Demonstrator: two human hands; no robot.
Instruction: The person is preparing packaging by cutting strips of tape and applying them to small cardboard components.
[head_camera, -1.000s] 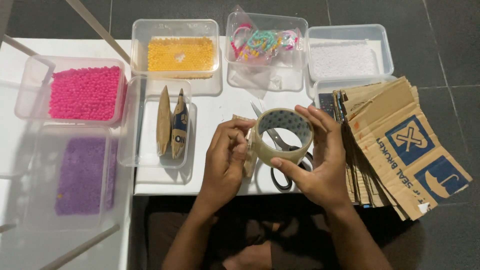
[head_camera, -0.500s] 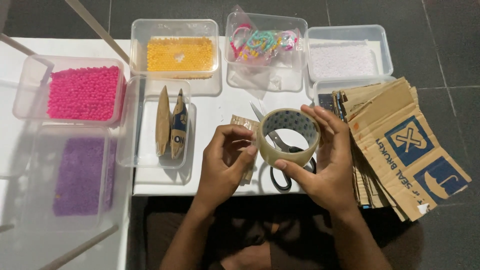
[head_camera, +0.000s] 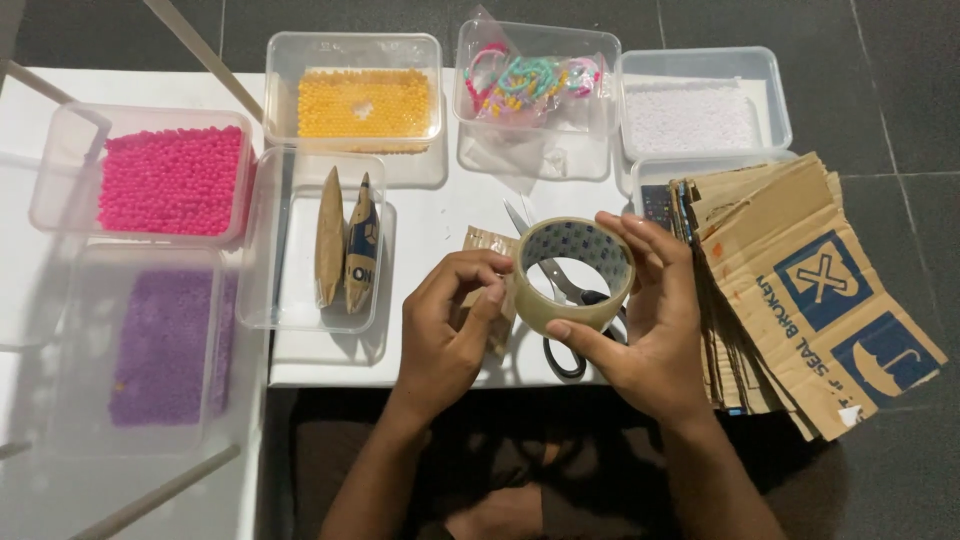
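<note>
Above the white tabletop (head_camera: 430, 215), the right hand (head_camera: 640, 330) holds a glossy brown round roll of packing tape (head_camera: 572, 275) in curled fingers, the left hand (head_camera: 450, 325) pinching its rim, black-handled metal scissors (head_camera: 560, 345) beneath

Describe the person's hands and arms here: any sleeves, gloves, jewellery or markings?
Both forearms are bare up to the bottom edge of the frame, with no sleeves in view. The left hand and right hand wear no gloves, and no rings, watch or bracelets show. Fingernails are short and unpainted. No markings are visible.
</note>
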